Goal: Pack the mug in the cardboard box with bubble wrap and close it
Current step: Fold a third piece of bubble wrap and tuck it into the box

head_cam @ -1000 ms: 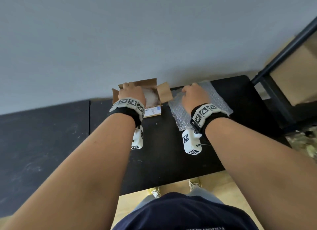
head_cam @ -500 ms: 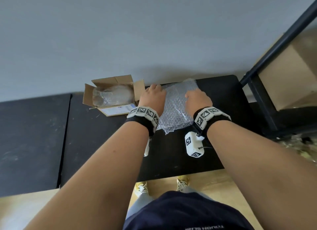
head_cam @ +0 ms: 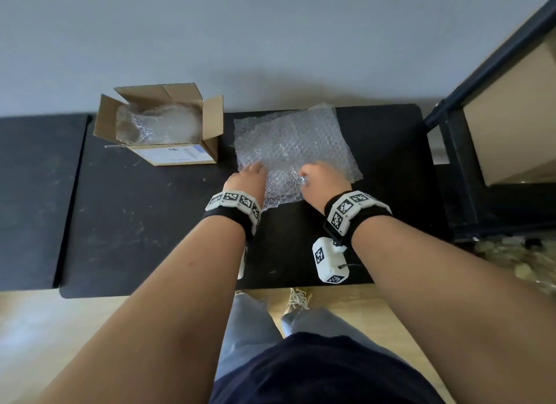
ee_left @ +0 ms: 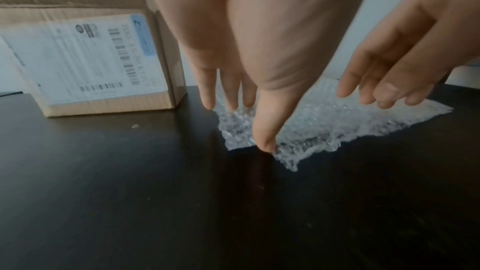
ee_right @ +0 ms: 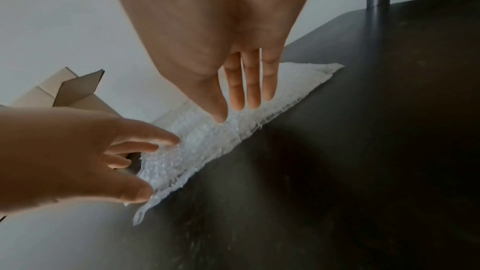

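Clear bubble wrap [head_cam: 293,150] lies flat as a single sheet on the black table [head_cam: 144,223], to the right of the cardboard box [head_cam: 162,123] and apart from it. Both hands are at the sheet's near edge. The left hand [head_cam: 248,179] is at the near left corner with straight fingers pointing down at the sheet; in the left wrist view its thumb tip [ee_left: 265,143] meets the near edge of the sheet where it joins the table. The right hand [head_cam: 320,179] is at the near edge further right, its fingers extended and relaxed above the sheet; the right wrist view shows the thumb tip touching the wrap, and no fingers are curled round it. Neither hand grasps the sheet. The cardboard box stands upright near the wall, all top flaps open, with a white shipping label [head_cam: 182,153] on its near side. Inside it sits a bundle wrapped in bubble wrap [head_cam: 159,123]; the mug itself cannot be made out through the wrapping. A dark metal frame [head_cam: 457,150] stands at the table's right end.
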Demonstrator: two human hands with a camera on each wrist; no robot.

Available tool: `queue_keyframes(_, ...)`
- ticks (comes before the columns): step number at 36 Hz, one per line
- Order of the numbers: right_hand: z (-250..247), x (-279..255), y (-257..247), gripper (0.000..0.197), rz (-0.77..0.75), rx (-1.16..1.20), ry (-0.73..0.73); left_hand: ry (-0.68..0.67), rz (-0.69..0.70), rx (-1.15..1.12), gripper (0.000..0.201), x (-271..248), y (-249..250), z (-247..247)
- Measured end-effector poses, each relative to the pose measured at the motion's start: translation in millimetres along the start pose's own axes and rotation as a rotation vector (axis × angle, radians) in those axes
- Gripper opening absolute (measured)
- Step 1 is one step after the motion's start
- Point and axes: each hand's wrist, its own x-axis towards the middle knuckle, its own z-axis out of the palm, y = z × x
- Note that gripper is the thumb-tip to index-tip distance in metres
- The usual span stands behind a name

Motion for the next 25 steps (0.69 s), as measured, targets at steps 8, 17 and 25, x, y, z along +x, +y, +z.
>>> queue_keyframes(8,12.4,-5.7,2.7,0.033,-0.143,-0.034,0.065,0.101,-0.090,-0.010,0.057,0.4,12.3,16.8)
queue_keyframes(17,20.9,-11.4,9.0,0.049,-0.163,-0.071,-0.037,0.126,-0.109,-0.018,0.057,-8.9,30.4,22.4)
queue_keyframes(25,24.0,-13.8,13.5,0.019,-0.132,-0.015,0.029,0.186,-0.009,-0.008,0.062,-21.3,19.4,28.0)
